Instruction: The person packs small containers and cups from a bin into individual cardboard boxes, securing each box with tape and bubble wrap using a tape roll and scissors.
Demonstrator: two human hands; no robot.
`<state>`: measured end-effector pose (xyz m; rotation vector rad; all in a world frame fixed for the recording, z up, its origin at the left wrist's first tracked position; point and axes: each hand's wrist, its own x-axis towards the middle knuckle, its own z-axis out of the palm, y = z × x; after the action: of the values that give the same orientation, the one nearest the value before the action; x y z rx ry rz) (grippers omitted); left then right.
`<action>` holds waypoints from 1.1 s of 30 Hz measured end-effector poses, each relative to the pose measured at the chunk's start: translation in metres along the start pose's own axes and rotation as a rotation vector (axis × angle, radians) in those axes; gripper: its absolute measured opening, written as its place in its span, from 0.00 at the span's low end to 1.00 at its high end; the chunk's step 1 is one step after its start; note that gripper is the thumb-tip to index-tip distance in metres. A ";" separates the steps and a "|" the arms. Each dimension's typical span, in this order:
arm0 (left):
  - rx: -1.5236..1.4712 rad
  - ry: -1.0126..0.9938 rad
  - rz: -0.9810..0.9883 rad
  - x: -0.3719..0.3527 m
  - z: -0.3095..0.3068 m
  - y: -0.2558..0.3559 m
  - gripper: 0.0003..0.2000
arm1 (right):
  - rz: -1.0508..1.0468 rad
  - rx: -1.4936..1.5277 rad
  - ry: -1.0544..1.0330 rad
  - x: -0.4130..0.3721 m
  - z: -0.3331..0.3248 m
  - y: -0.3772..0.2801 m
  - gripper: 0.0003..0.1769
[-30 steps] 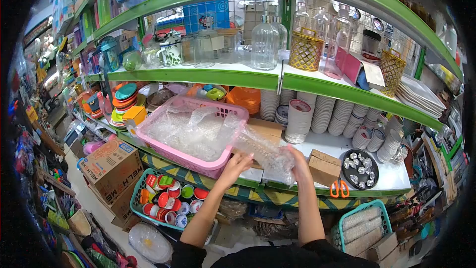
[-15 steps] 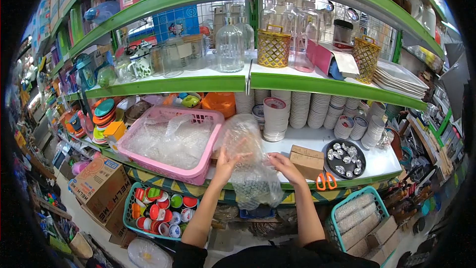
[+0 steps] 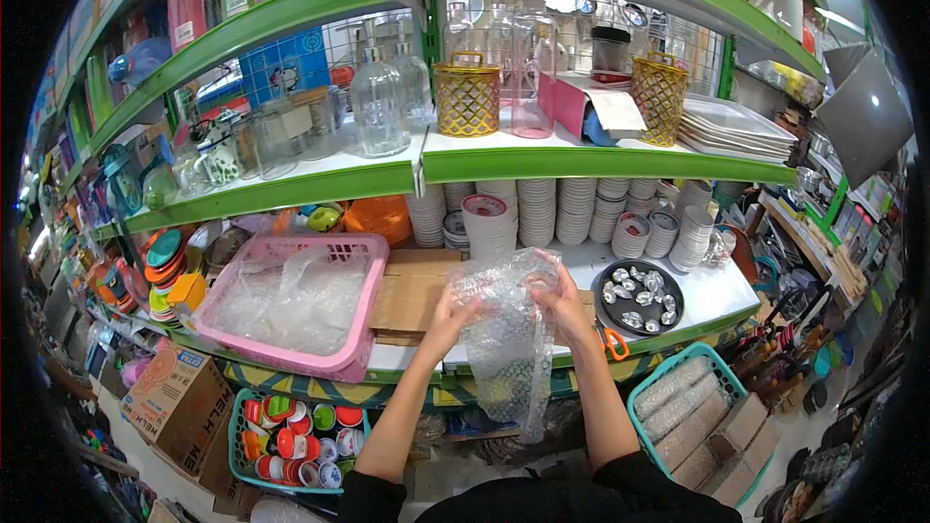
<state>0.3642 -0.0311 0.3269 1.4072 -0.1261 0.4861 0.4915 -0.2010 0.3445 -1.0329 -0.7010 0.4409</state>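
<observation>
A crumpled sheet of clear bubble wrap [image 3: 504, 339] hangs in front of me, over the front edge of the white shelf. My left hand [image 3: 449, 322] grips its left side, thumb on the near face. At its upper right, my right hand [image 3: 560, 302] pinches the plastic with bent fingers. Behind the wrap lies flat brown cardboard [image 3: 412, 298]. Orange-handled scissors [image 3: 615, 343] rest at the shelf edge, right of my right hand. Beyond them is a round black tray [image 3: 608, 318] with several shiny, faceted clear pieces [image 3: 643, 296].
A pink basket [image 3: 360, 353] of clear wrapping stands left. Stacked bowls [image 3: 489, 223] line the back, under a green-edged shelf [image 3: 581, 165] with glass bottles. Below are teal baskets, one with colourful lidded containers [image 3: 295, 431], another with wrapped packages [image 3: 683, 397].
My view has turned right, so the shelves sit further left. Both hands have closed in on the bubble wrap, which now hangs lower and narrower, uncovering the flat cardboard.
</observation>
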 end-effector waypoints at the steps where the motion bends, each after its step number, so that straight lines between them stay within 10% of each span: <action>1: -0.145 0.117 -0.026 0.007 0.002 -0.001 0.33 | -0.005 -0.003 0.009 0.000 -0.004 -0.004 0.28; 11: 0.088 0.165 0.243 0.077 0.007 -0.031 0.36 | -0.073 -0.190 0.066 0.023 -0.073 -0.019 0.40; 24: -0.064 0.331 -0.025 0.128 0.046 -0.087 0.23 | 0.109 0.131 0.580 0.049 -0.155 0.008 0.24; 33: -0.079 0.207 -0.251 0.135 0.042 -0.088 0.29 | 0.155 0.491 0.491 0.048 -0.169 0.009 0.31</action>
<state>0.5288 -0.0445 0.3033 1.2663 0.1951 0.4105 0.6450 -0.2721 0.2959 -0.6872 -0.0610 0.4416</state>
